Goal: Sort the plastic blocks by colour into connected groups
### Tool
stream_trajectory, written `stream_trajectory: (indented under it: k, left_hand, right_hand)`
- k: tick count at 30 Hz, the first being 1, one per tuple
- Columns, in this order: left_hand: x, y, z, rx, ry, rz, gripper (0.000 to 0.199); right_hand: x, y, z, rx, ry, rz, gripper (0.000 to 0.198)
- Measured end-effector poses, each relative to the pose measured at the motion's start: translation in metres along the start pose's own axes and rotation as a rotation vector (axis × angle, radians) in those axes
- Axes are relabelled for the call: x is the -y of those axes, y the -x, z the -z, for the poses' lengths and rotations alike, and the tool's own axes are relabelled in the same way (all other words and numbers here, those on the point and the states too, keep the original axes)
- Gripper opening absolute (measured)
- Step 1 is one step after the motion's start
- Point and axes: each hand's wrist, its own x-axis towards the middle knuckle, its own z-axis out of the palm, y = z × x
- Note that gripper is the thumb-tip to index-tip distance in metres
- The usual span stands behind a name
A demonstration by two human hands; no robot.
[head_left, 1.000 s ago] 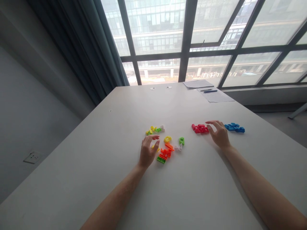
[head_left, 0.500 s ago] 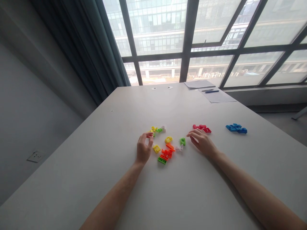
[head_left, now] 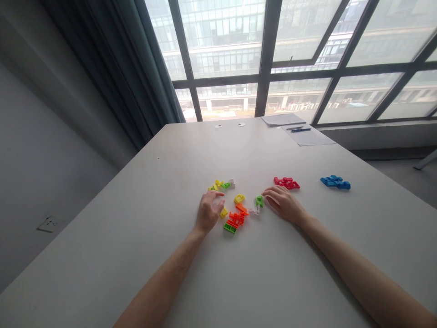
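My left hand [head_left: 209,212] is open, its thumb and forefinger apart with nothing visible between them. It partly covers a yellow plastic piece [head_left: 223,212]. My right hand [head_left: 282,202] reaches in from the other side, fingers loosely stretched, the tips close to a green piece [head_left: 259,201]; whether they touch it I cannot tell. Between the hands lie a yellow ring-shaped piece [head_left: 239,198], orange pieces [head_left: 236,219], a white piece [head_left: 255,210] and a green piece with openings [head_left: 230,228]. Beyond my left hand sit small yellow pieces [head_left: 218,183], green bits [head_left: 226,185] and a white one [head_left: 232,182].
A cluster of red pieces [head_left: 287,183] lies just past my right hand, with blue pieces [head_left: 335,182] farther right. Papers [head_left: 283,120] and pens [head_left: 300,130] rest at the far edge of the white table [head_left: 143,255]. Windows stand behind it.
My left hand has moved slightly right, over part of the yellow piece. My right hand has shifted a little left, nearer the green piece.
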Motion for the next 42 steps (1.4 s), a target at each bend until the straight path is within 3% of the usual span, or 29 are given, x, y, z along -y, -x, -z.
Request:
stream_trajectory:
  k: [8, 28, 32, 36, 42]
  left_hand:
    - [-0.003, 0.001, 0.0, 0.109, -0.102, -0.067, 0.014]
    - [-0.004, 0.001, -0.001, 0.102, -0.094, -0.056, 0.016]
    - [-0.003, 0.001, -0.001, 0.102, -0.093, -0.055, 0.017]
    - [-0.003, 0.001, -0.001, 0.105, -0.088, -0.046, 0.017]
    - [-0.003, 0.001, -0.001, 0.089, -0.079, -0.027, 0.016]
  right_hand:
    - [0.005, -0.001, 0.0, 0.102, -0.019, 0.073, 0.032]
    - [0.004, 0.0, -0.001, 0.032, -0.029, 0.056, 0.025]
    - [-0.003, -0.001, 0.005, -0.069, 0.083, 0.02, 0.024]
    - [-0.024, -0.003, 0.013, -0.232, 0.305, -0.122, 0.026]
    - [-0.048, -0.01, 0.007, -0.157, 0.511, -0.203, 0.031]
